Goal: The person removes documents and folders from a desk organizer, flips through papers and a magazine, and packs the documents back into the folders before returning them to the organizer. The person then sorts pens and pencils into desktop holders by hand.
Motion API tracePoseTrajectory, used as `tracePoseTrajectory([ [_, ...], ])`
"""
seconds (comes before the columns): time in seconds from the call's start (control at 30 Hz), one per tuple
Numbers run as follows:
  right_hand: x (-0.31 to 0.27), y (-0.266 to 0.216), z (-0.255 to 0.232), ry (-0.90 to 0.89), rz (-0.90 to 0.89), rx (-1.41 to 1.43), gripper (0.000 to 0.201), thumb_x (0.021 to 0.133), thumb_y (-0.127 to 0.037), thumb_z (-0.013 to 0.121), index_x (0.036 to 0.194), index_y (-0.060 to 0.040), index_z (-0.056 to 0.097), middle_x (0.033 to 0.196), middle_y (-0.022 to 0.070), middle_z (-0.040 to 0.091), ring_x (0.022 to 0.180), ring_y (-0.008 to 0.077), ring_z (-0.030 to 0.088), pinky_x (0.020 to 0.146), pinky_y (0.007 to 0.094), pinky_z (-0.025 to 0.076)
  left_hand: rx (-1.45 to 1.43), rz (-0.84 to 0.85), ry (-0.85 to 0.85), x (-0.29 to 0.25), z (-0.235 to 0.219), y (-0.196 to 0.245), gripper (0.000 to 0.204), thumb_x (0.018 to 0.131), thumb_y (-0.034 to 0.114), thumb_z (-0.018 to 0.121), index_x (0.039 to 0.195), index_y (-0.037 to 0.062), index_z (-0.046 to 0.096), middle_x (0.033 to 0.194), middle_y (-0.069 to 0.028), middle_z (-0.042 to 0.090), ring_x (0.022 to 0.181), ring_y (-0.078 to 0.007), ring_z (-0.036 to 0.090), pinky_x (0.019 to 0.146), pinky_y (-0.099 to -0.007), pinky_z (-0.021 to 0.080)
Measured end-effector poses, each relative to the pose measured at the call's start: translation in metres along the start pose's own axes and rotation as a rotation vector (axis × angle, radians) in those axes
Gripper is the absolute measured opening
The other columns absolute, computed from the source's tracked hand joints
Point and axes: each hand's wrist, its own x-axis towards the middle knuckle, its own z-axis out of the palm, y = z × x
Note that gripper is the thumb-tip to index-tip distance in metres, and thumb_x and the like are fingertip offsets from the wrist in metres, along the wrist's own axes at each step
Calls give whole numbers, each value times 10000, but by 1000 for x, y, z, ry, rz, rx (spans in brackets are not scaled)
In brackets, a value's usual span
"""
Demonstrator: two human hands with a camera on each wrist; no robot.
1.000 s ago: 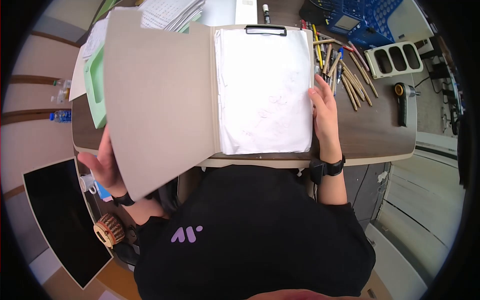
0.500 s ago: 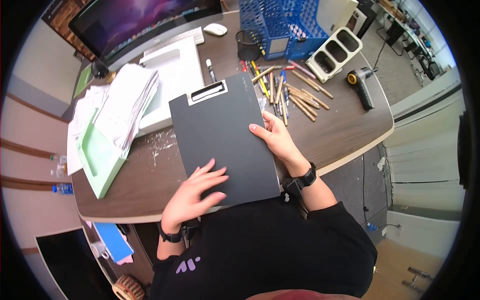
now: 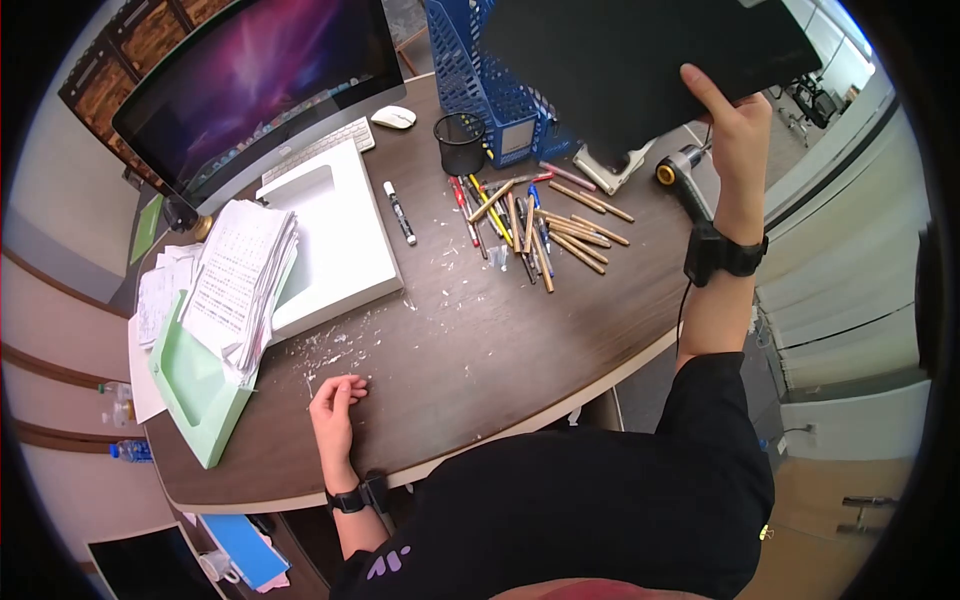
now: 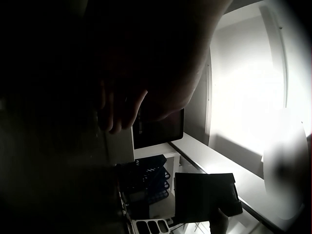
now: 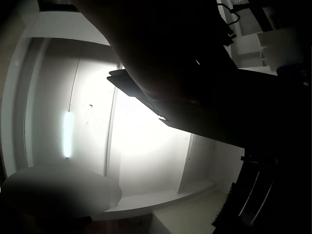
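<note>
In the head view the right hand grips the dark clipboard folder by its near edge, thumb on top, holding it raised over the desk's back right. The left hand rests near the desk's front edge, fingers loosely curled, holding nothing. The left wrist view is dark: the left hand's fingers hang at the middle, and the folder shows below in the distance. In the right wrist view the folder is a dark shape beside the right hand, whose fingers are hard to make out.
Pens and gold sticks lie scattered near a black mesh cup and a blue rack. A marker, a white box lid, a paper stack and a green tray stand left. Pale scraps dot the desk.
The right hand has lifted the folder off the desk front, up and to the right. The left hand has come off the folder and moved left onto the desk.
</note>
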Motion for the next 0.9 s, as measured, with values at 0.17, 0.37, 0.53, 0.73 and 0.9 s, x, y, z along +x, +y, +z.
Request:
tracePoseTrajectory([
  [0.17,53,34,-8,322,-368,-105,192,896,-136,808,1013,5,749,960,54,747,826,130,702,687,243,566,-166,-54,-42,4,-13,-6,236,1045,159,568,1072,-35,700,971,-102,734,860,-138,673,791,-257,525],
  [0.37,95,60,-8,503,-472,-33,183,902,-127,804,1017,4,746,964,61,742,796,128,694,622,253,572,-325,-129,-82,8,-24,-5,264,1060,177,535,1110,-47,665,1001,-136,725,879,-180,698,814,-282,557],
  [0.53,98,78,16,440,-422,-352,310,891,-259,824,987,28,756,900,84,768,848,155,736,691,303,559,-419,-119,-83,9,-26,-5,280,1063,197,535,1131,-52,646,1004,-136,716,886,-188,699,825,-298,566],
  [0.73,85,128,60,393,-323,-507,330,875,-324,792,1038,-39,764,959,145,776,927,313,755,808,374,556,-427,-109,-83,8,-28,-7,312,1066,248,528,1136,-39,630,1005,-138,704,890,-193,691,825,-313,566],
  [0.9,78,181,70,275,-129,-558,348,881,-331,774,1103,-63,753,1023,177,764,1008,344,731,879,395,541,-495,-121,-86,11,-32,-10,292,1068,214,526,1135,-47,638,1017,-143,713,904,-199,704,837,-310,570],
])
